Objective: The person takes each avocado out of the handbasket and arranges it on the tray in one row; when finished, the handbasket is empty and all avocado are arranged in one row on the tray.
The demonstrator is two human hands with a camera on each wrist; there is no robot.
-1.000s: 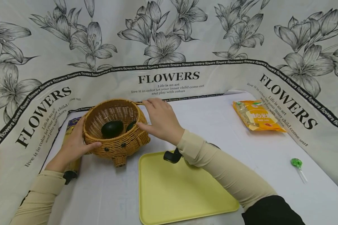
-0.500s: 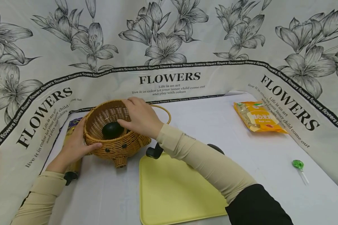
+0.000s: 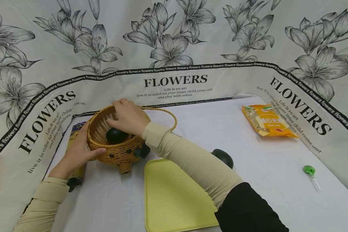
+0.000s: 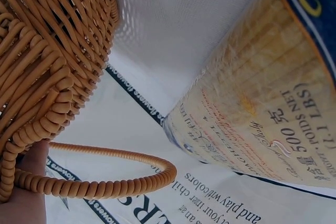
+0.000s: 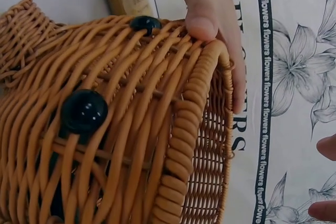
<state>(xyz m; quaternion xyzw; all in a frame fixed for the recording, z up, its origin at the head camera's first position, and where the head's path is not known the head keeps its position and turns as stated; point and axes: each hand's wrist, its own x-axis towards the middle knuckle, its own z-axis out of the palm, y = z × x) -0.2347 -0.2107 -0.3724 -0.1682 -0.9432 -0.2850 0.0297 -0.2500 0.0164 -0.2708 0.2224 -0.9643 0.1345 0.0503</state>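
A brown wicker basket [image 3: 111, 151] with an animal face stands at the back left. A dark green avocado [image 3: 116, 136] lies inside it. My left hand [image 3: 78, 149] grips the basket's left side, its thumb on the outside just below the rim. In the right wrist view the thumb [image 5: 202, 24] of that hand presses beside the rim. My right hand [image 3: 130, 117] is over the basket's opening, close above the avocado. Its fingertips [image 5: 325, 211] show apart in the right wrist view, with nothing seen between them.
A spaghetti pack [image 4: 252, 103] lies left of the basket. A wicker loop handle [image 3: 174, 120] sticks out right. The yellow tray [image 3: 174, 199] is under my right forearm, a dark green rounded thing [image 3: 223, 158] beyond it. An orange food bag [image 3: 268, 120] and green lollipop [image 3: 309, 170] lie right.
My right hand has moved left from the handle at the basket's right side to over its opening. The left hand keeps its grip and the basket stays in place.
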